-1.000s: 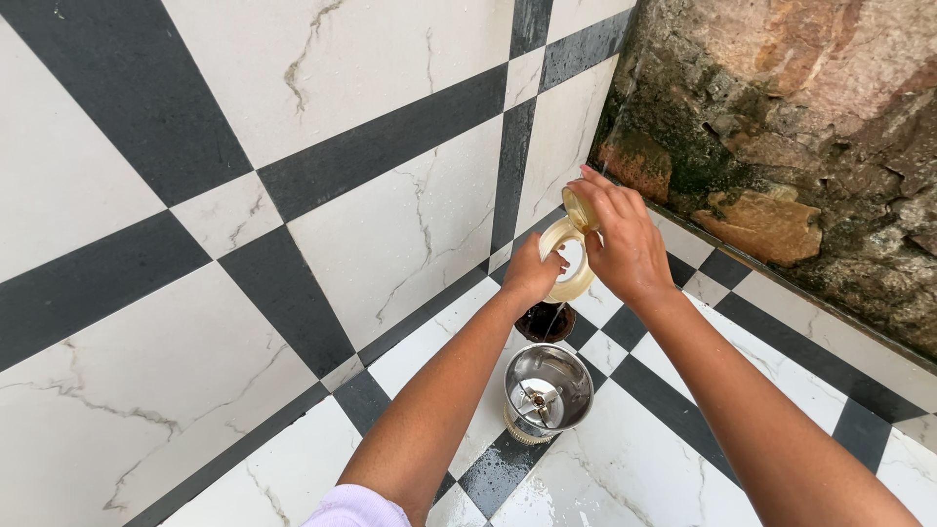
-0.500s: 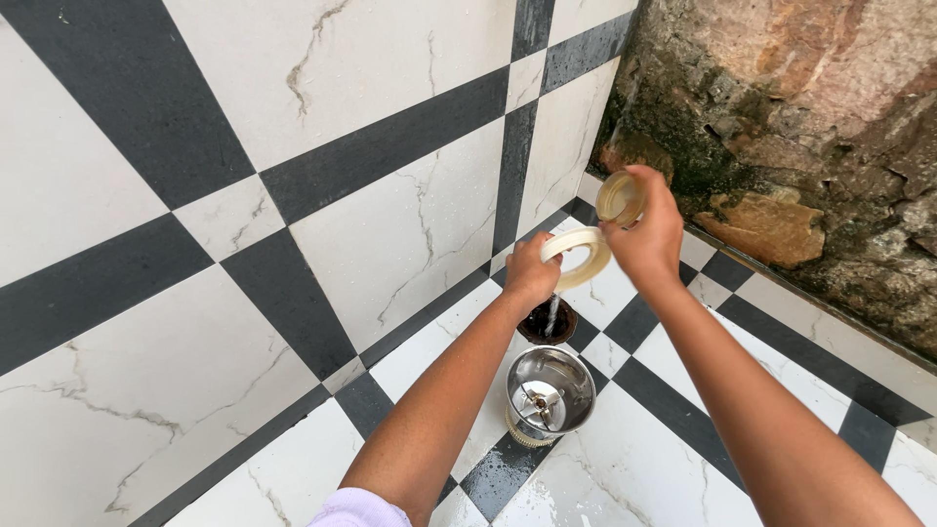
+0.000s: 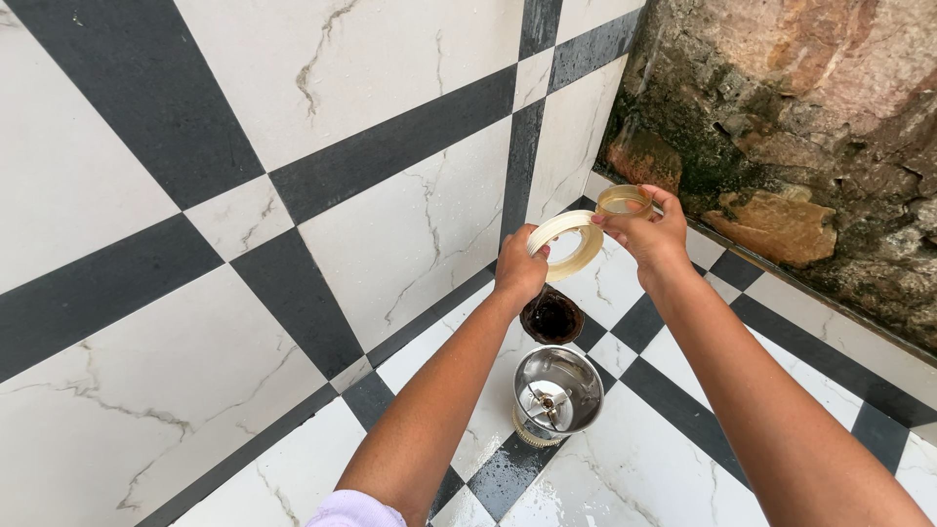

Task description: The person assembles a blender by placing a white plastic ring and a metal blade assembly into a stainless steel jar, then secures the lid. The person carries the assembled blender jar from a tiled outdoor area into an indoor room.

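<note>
holding a pale ring lid (image 3: 569,241) over wet checkered floor (image 3: 195,390)
left hand (image 3: 520,268) pinches the ring; right hand (image 3: 652,237) grips what looks like a small clear cap (image 3: 623,200); steel blender jar (image 3: 557,393) below.

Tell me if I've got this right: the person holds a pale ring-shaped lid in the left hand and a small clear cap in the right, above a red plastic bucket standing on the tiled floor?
Not quite. Below the left hand with the ring-shaped lid and the right hand with the small clear cap stands a steel grinder jar with a blade inside, not a red bucket. The head view shows it on the tiled floor.
</note>
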